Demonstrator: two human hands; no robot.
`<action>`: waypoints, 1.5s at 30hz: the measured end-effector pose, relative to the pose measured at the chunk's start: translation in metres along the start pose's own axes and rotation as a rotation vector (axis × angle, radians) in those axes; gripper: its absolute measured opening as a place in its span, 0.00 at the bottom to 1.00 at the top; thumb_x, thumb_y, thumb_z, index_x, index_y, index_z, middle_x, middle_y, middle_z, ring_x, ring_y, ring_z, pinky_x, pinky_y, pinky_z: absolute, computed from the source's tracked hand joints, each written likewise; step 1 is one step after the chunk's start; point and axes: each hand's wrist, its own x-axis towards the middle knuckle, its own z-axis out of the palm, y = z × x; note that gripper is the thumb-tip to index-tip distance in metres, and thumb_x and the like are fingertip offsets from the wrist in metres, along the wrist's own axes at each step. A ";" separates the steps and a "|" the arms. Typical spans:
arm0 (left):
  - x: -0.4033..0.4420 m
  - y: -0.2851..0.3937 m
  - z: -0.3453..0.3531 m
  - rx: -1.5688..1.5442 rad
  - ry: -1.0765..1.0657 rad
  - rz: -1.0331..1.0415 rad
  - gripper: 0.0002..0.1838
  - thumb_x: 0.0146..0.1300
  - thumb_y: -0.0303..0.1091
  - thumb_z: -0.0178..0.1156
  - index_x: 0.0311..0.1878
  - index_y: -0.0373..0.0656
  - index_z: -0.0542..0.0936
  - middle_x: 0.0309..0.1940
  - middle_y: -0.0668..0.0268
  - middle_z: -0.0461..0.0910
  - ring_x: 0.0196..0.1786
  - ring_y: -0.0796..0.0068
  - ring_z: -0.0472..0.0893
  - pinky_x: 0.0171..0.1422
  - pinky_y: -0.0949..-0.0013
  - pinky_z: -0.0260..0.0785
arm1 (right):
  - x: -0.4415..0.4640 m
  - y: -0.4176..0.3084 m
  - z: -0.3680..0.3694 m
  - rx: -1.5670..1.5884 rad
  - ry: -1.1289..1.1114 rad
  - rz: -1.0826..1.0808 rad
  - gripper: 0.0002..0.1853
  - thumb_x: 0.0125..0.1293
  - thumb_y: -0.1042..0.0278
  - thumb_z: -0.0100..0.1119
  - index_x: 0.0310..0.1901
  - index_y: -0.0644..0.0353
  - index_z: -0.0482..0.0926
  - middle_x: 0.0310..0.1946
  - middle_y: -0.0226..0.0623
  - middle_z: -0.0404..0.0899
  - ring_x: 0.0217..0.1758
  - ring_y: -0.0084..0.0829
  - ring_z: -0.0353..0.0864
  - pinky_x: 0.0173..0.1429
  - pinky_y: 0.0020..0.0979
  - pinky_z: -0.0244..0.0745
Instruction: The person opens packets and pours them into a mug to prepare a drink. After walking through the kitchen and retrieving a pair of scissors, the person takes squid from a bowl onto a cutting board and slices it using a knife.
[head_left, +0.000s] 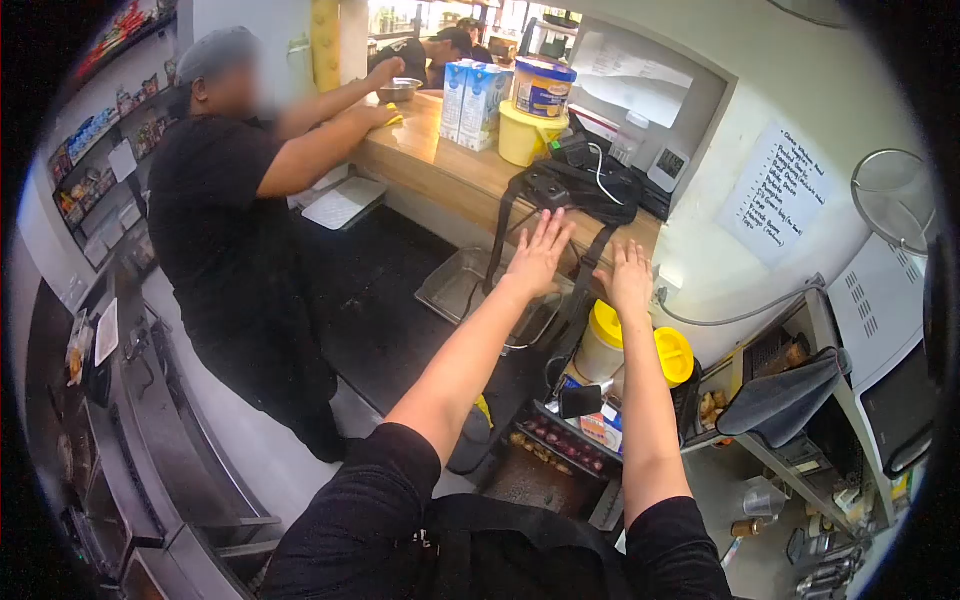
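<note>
The left hand (540, 255) and right hand (628, 280) reach to the front edge of the desk (418, 140), near its right end, fingers outstretched and apart; their palms are hidden, and contact with the edge is unclear. At that end lies a black bag (608, 192), hard to separate from the dark box (545, 188) just beyond the left fingertips. A black strap (601, 245) drops between the hands, its lower course hard to follow.

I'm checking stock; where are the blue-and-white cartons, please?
In the head view, the cartons stand upper centre on the counter, left of the yellow bucket.
</note>
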 end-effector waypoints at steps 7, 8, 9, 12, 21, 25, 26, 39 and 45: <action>-0.002 0.003 -0.005 -0.041 -0.021 -0.053 0.60 0.39 0.36 0.76 0.74 0.49 0.48 0.77 0.60 0.33 0.78 0.55 0.35 0.69 0.36 0.55 | 0.001 -0.003 -0.001 -0.012 -0.011 -0.014 0.39 0.51 0.47 0.68 0.64 0.54 0.67 0.65 0.50 0.65 0.69 0.47 0.63 0.70 0.46 0.59; 0.000 0.004 -0.007 -0.035 -0.021 -0.060 0.59 0.39 0.36 0.76 0.73 0.49 0.49 0.77 0.61 0.32 0.78 0.55 0.36 0.67 0.36 0.58 | 0.002 -0.003 -0.001 -0.015 -0.014 -0.014 0.39 0.51 0.47 0.68 0.64 0.54 0.67 0.65 0.50 0.65 0.69 0.47 0.63 0.70 0.46 0.59; -0.003 0.005 -0.008 -0.033 -0.024 -0.069 0.59 0.39 0.36 0.76 0.73 0.50 0.50 0.77 0.61 0.32 0.78 0.55 0.36 0.66 0.36 0.60 | 0.001 -0.002 -0.001 -0.021 -0.023 -0.014 0.39 0.52 0.48 0.68 0.64 0.54 0.67 0.65 0.50 0.65 0.69 0.47 0.63 0.70 0.46 0.59; -0.003 0.003 -0.009 -0.077 -0.073 -0.098 0.46 0.50 0.24 0.62 0.73 0.51 0.54 0.77 0.65 0.31 0.79 0.61 0.35 0.66 0.36 0.59 | 0.002 0.001 0.005 -0.023 -0.025 -0.021 0.38 0.52 0.49 0.68 0.64 0.54 0.67 0.66 0.48 0.65 0.69 0.46 0.63 0.70 0.46 0.58; -0.003 0.000 -0.017 -0.116 -0.128 -0.072 0.44 0.48 0.24 0.63 0.71 0.47 0.57 0.77 0.64 0.32 0.78 0.58 0.35 0.65 0.38 0.61 | 0.004 0.001 0.005 -0.027 -0.043 -0.024 0.38 0.52 0.51 0.68 0.65 0.54 0.67 0.66 0.46 0.65 0.70 0.46 0.63 0.69 0.47 0.58; -0.001 0.001 -0.011 -0.062 -0.110 -0.088 0.41 0.54 0.24 0.58 0.73 0.49 0.56 0.77 0.66 0.29 0.79 0.60 0.32 0.66 0.39 0.61 | 0.004 0.009 0.004 -0.021 -0.086 -0.008 0.37 0.55 0.52 0.66 0.66 0.54 0.65 0.66 0.46 0.64 0.71 0.47 0.61 0.70 0.47 0.58; -0.002 0.002 -0.012 -0.071 -0.119 -0.091 0.41 0.55 0.24 0.58 0.73 0.49 0.56 0.77 0.66 0.28 0.79 0.60 0.32 0.66 0.38 0.61 | 0.003 0.014 0.005 0.050 -0.068 -0.061 0.36 0.57 0.53 0.65 0.66 0.55 0.64 0.67 0.47 0.62 0.71 0.48 0.59 0.71 0.46 0.57; 0.005 0.007 0.008 0.018 0.025 0.059 0.50 0.44 0.29 0.72 0.70 0.44 0.54 0.73 0.51 0.47 0.76 0.51 0.46 0.78 0.53 0.45 | -0.463 0.026 -0.063 0.385 -0.445 -0.031 0.15 0.60 0.66 0.59 0.49 0.59 0.80 0.65 0.48 0.64 0.72 0.47 0.59 0.71 0.43 0.61; -0.052 0.082 -0.010 -0.180 0.383 0.009 0.35 0.60 0.32 0.59 0.69 0.38 0.58 0.72 0.41 0.47 0.74 0.42 0.49 0.77 0.51 0.43 | -0.710 0.125 -0.191 0.361 -0.561 0.775 0.15 0.66 0.61 0.54 0.48 0.59 0.80 0.47 0.47 0.80 0.51 0.46 0.79 0.56 0.39 0.74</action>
